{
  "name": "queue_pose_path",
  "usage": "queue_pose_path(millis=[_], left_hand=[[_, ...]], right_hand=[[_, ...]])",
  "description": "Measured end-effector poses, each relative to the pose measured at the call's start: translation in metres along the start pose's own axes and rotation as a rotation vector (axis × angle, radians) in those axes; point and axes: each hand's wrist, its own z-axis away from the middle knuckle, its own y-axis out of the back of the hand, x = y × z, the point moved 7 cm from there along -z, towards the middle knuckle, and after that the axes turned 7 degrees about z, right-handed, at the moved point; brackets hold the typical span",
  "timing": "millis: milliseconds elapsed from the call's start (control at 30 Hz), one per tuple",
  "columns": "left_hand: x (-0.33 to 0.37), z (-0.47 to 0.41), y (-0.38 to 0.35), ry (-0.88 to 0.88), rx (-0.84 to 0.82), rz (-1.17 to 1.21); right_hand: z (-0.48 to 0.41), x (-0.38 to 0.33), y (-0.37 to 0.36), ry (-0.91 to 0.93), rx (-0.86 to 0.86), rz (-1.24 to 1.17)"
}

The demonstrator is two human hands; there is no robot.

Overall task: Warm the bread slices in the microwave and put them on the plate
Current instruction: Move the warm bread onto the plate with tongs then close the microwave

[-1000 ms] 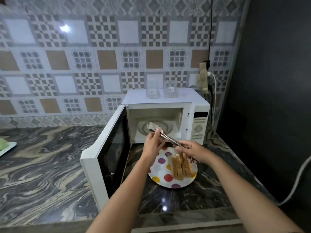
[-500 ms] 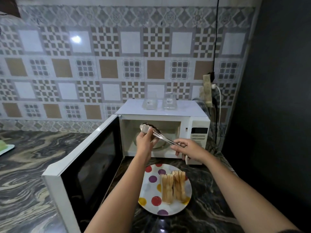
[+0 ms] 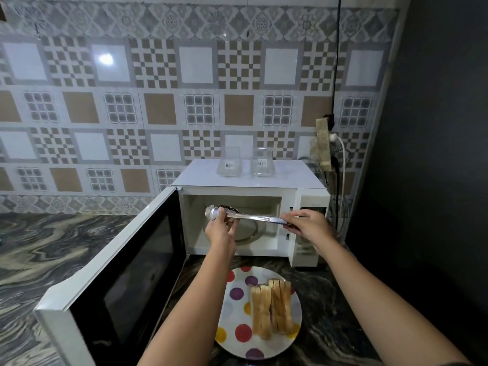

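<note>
Several bread slices (image 3: 272,307) stand on edge on a white plate with coloured dots (image 3: 237,326), on the counter in front of the white microwave (image 3: 248,180). Its door (image 3: 124,273) hangs wide open to the left and the glass turntable (image 3: 253,229) inside carries nothing. Metal tongs (image 3: 253,217) are held level in front of the cavity. My right hand (image 3: 310,227) grips their handle end. My left hand (image 3: 220,229) pinches them near the tip end.
Two clear glass containers (image 3: 231,162) (image 3: 262,163) stand on top of the microwave. A power strip with plugs and cables (image 3: 324,143) hangs on the tiled wall to the right. A dark wall closes the right side. Marble counter (image 3: 52,247) stretches left.
The view has tilted up and the plate now sits lower in the frame. The tongs have swung to level between my hands, in front of the cavity.
</note>
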Motion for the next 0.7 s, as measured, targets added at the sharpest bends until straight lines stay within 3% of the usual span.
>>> queue_pose_path(millis=[67,167,333,467,600,700], left_hand=[[0.002,-0.002,0.004,0.002,0.023,0.008],[0.006,-0.004,0.007,0.005,0.030,0.014],[0.013,-0.005,0.008,-0.013,0.039,-0.009],[0.012,-0.002,0.004,-0.019,0.016,-0.005],[0.009,0.006,0.002,-0.022,-0.031,-0.021],[0.002,0.012,-0.002,-0.010,-0.082,-0.062]], right_hand=[[0.000,0.004,-0.003,0.012,0.050,-0.015],[0.001,0.005,-0.006,0.105,0.071,0.150],[0.009,-0.010,-0.016,0.301,-0.024,0.540],[0.018,-0.021,-0.021,0.403,-0.066,0.719],[0.027,-0.023,-0.035,0.482,-0.105,1.108],[0.035,-0.023,-0.052,0.488,-0.172,1.127]])
